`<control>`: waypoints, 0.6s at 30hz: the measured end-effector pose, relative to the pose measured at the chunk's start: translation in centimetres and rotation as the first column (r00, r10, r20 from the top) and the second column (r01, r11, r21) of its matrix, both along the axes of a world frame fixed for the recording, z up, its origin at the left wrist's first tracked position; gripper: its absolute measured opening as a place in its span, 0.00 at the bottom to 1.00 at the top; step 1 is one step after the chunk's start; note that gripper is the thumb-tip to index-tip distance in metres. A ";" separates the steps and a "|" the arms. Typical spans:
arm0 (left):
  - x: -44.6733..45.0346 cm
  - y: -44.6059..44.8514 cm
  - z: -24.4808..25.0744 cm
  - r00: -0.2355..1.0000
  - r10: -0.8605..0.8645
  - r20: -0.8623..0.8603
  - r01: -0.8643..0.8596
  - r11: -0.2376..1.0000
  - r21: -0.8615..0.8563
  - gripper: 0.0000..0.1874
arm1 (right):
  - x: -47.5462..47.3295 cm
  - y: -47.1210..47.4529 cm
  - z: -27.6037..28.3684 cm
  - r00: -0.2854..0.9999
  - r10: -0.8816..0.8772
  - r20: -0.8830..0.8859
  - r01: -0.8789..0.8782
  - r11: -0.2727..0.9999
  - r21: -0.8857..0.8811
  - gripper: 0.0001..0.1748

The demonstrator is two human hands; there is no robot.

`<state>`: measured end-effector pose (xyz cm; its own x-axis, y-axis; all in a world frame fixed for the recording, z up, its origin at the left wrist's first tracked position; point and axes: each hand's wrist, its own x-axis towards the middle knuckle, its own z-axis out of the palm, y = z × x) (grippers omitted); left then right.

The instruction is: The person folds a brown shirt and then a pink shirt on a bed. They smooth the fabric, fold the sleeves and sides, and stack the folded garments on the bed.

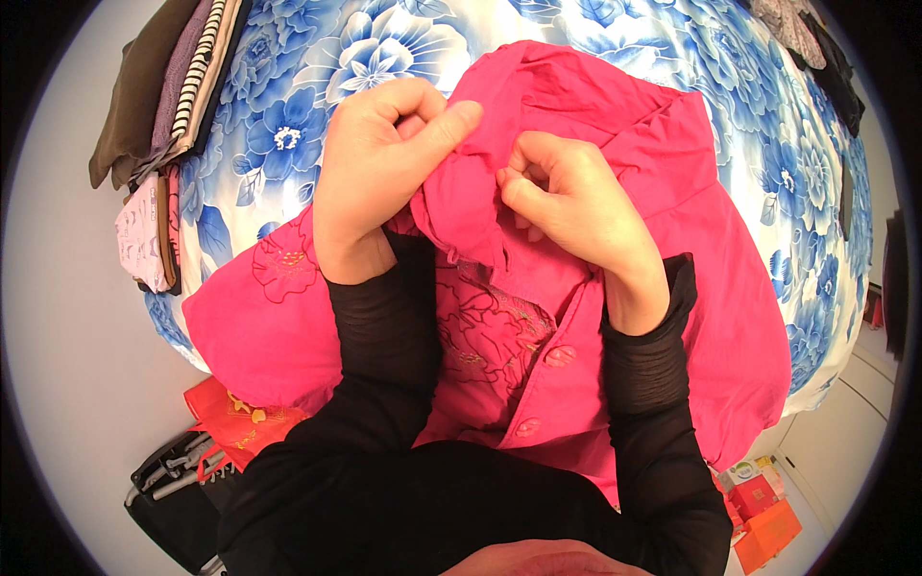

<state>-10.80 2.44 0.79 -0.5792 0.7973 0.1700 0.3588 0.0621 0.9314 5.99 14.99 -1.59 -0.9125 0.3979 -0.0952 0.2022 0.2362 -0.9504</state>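
Note:
A bright pink jacket (727,309) with a hood or large collar lies spread over the bed in front of me. Dark-outlined flower embroidery (475,324) decorates its front, and pink buttons (560,356) run down the placket. My left hand (389,158) grips the fabric at the left side of the collar, thumb on top and fingers curled behind it. Close by on the right, my right hand (562,194) pinches the cloth near the collar's inner edge, its fingertips partly hidden. Both forearms, in black sleeves, cover parts of the jacket.
Under the jacket is a bed cover (288,137) with blue and white flowers. Folded clothes (173,86) are stacked at the upper left, above a small pale folded cloth (140,234). A red bag (245,425) sits lower left; boxes (756,497) stand lower right. Dark clothing (835,65) lies upper right.

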 end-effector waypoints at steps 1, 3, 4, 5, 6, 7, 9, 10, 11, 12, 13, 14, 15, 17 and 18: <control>0.0 0.1 -0.2 1.000 0.025 -0.009 -0.025 0.999 0.035 0.15 | 0.0 0.0 0.0 1.000 0.002 0.000 -0.002 1.000 0.004 0.09; -0.1 0.4 -0.5 0.998 0.059 0.033 -0.065 0.972 0.226 0.14 | 0.0 -0.1 0.0 1.000 0.020 -0.020 -0.019 0.999 0.032 0.08; -0.2 0.6 -0.6 0.997 0.063 0.052 -0.077 0.944 0.321 0.14 | -0.1 -0.2 0.0 0.999 0.028 -0.030 -0.026 0.999 0.047 0.08; -0.2 0.7 -0.8 0.995 0.074 0.068 -0.093 0.938 0.334 0.13 | -0.1 -0.3 0.0 0.999 0.014 -0.036 -0.011 0.997 0.072 0.07; -0.4 0.9 -0.9 0.994 0.077 0.081 -0.101 0.932 0.349 0.13 | -0.1 -0.4 0.0 0.999 0.000 -0.041 0.004 0.995 0.098 0.06; -0.4 1.0 -1.1 0.993 0.071 0.091 -0.100 0.923 0.371 0.13 | -0.1 -0.4 0.0 0.998 -0.015 -0.062 0.022 0.993 0.113 0.05; -0.8 1.2 -1.2 0.999 0.042 0.028 -0.048 0.960 0.276 0.10 | -0.3 -0.5 0.0 0.952 -0.166 -0.258 0.213 0.962 0.169 0.04; -0.8 1.2 -1.3 0.997 0.036 0.070 -0.052 0.968 0.245 0.09 | -0.3 -0.4 -0.1 0.909 -0.214 -0.358 0.292 0.939 0.180 0.03; -0.8 1.2 -1.4 0.993 0.032 0.113 -0.055 0.976 0.213 0.09 | -0.4 0.0 -0.1 0.888 -0.215 -0.407 0.364 0.868 0.337 0.05; -0.8 1.1 -1.4 0.978 -0.021 0.206 -0.023 0.978 0.205 0.08 | -0.6 0.4 -0.2 0.868 -0.184 -0.461 0.412 0.784 0.464 0.08; -0.7 1.1 -1.5 0.971 -0.026 0.237 -0.022 0.980 0.199 0.07 | -0.8 0.7 -0.2 0.848 -0.161 -0.505 0.464 0.687 0.559 0.12; -0.7 1.0 -1.5 0.963 -0.032 0.267 -0.021 0.981 0.193 0.07 | -0.9 0.8 -0.3 0.868 -0.118 -0.483 0.438 0.643 0.629 0.15; -0.6 1.0 -1.6 0.954 -0.037 0.296 -0.019 0.982 0.187 0.07 | -1.0 0.9 -0.4 0.885 -0.093 -0.457 0.415 0.605 0.680 0.18; -0.5 1.1 -1.6 0.950 -0.060 0.305 -0.025 0.963 0.267 0.07 | -0.9 0.8 -0.6 0.936 -0.073 -0.343 0.324 0.556 0.765 0.21; -0.4 1.1 -1.6 0.949 -0.091 0.302 -0.011 0.947 0.320 0.07 | -0.7 0.7 -0.6 0.964 -0.077 -0.255 0.254 0.549 0.796 0.22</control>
<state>-11.24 3.58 -0.77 -0.6120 0.7559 0.2324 0.0458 -0.2594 0.9647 5.29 15.69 -2.16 -0.7860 0.3679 0.4969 0.1801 0.9051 -0.3853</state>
